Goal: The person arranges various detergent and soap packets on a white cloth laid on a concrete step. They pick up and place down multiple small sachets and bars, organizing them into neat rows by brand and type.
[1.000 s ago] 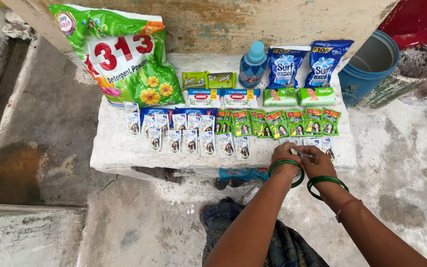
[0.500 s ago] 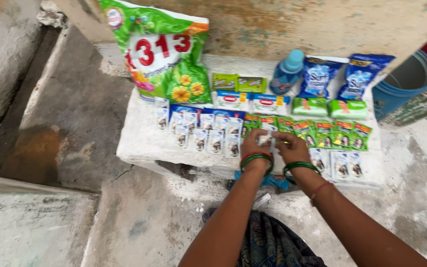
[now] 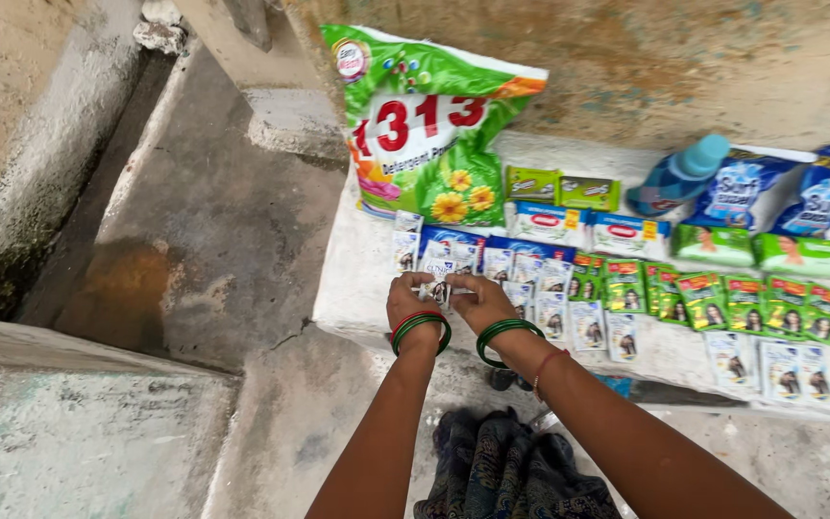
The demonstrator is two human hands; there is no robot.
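Head view: your left hand point(image 3: 413, 300) and right hand point(image 3: 477, 303) meet at front left of white table point(image 3: 357, 288). Both pinch one small white sachet point(image 3: 437, 289) between fingertips, just above table edge. Rows of sachets point(image 3: 626, 298) lie beside. Big green bag point(image 3: 429, 125) stands behind.

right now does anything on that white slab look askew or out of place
Mostly tidy: sachets lie in rows on the white slab. The blue bottle lies tilted on its side rather than upright. Both hands, left hand and right hand, pinch one small sachet above the row.
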